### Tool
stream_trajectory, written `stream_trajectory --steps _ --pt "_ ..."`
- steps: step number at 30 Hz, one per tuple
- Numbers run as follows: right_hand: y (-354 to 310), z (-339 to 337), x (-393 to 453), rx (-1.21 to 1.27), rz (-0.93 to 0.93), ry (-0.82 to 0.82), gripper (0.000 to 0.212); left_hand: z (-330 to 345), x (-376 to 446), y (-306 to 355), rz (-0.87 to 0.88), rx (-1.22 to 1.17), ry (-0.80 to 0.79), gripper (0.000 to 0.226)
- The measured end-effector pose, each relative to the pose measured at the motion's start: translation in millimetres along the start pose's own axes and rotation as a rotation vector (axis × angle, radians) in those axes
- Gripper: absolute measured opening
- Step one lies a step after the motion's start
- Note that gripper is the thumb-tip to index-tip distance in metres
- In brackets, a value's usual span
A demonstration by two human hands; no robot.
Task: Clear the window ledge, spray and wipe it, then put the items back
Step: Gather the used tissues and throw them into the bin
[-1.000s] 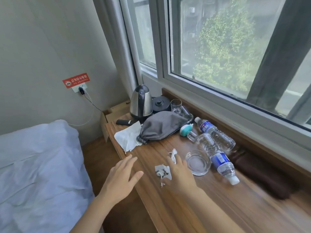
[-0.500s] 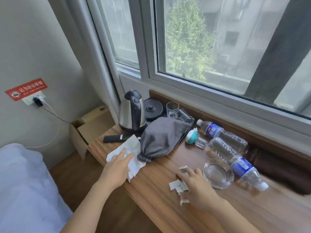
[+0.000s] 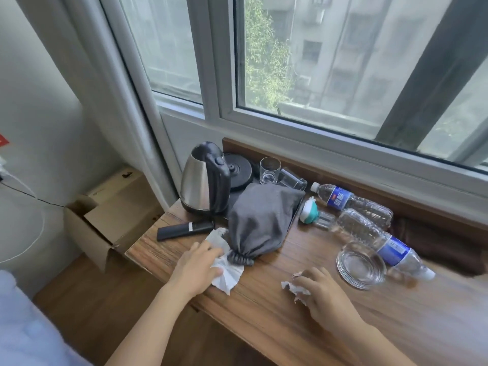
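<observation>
Head view looks down on a wooden window ledge (image 3: 264, 307) below a sliding window (image 3: 330, 62); the ledge carries every item.

Two hands work on it; the left hand (image 3: 196, 268) lies on one white tissue (image 3: 227, 273) beside the drawstring end of one grey fabric pouch (image 3: 260, 220), its fingers (image 3: 208, 250) curled and gathering the paper; the right hand (image 3: 320, 293) rests on one crumpled tissue scrap (image 3: 293, 287) near the front of the ledge, its fingers bent round the scrap.

One steel kettle (image 3: 203, 180) stands upright at the left end, with one black round base (image 3: 239, 169) just behind it; one black remote (image 3: 184, 230) lies flat in front of the kettle, near the tissue.

Two small drinking glasses sit near the back wall: one upright glass (image 3: 270, 170) and one tipped glass (image 3: 291, 178) lying beside it.

Two clear water bottles with blue labels lie on their sides: the far bottle (image 3: 351, 200) by the back edge, and the near bottle (image 3: 377, 241) touching one glass ashtray (image 3: 360, 265).

One small teal-and-white dispenser (image 3: 309, 213) lies between the pouch and the bottles; one dark brown cloth (image 3: 435, 247) is bunched at the right; one open cardboard box (image 3: 111, 215) stands on the floor beside the ledge's left end.
</observation>
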State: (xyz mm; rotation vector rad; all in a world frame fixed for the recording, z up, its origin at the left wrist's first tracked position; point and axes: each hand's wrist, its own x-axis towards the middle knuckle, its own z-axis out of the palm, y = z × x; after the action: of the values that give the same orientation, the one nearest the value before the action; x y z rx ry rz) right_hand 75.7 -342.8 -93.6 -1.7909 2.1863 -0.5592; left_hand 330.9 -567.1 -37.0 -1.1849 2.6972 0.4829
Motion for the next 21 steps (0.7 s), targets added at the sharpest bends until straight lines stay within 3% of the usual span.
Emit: stream_trajectory --steps 6,21 --pt "-2.2 4.1 -5.0 -0.008 0.048 0.105 0.042 20.6 -26.0 19.4 0.041 -0.011 0.061 0.019" --pt "5.2 -16.7 -43.0 0.018 0.260 0.326 0.031 71.1 -6.6 162.2 0.346 -0.043 0.115 0.015"
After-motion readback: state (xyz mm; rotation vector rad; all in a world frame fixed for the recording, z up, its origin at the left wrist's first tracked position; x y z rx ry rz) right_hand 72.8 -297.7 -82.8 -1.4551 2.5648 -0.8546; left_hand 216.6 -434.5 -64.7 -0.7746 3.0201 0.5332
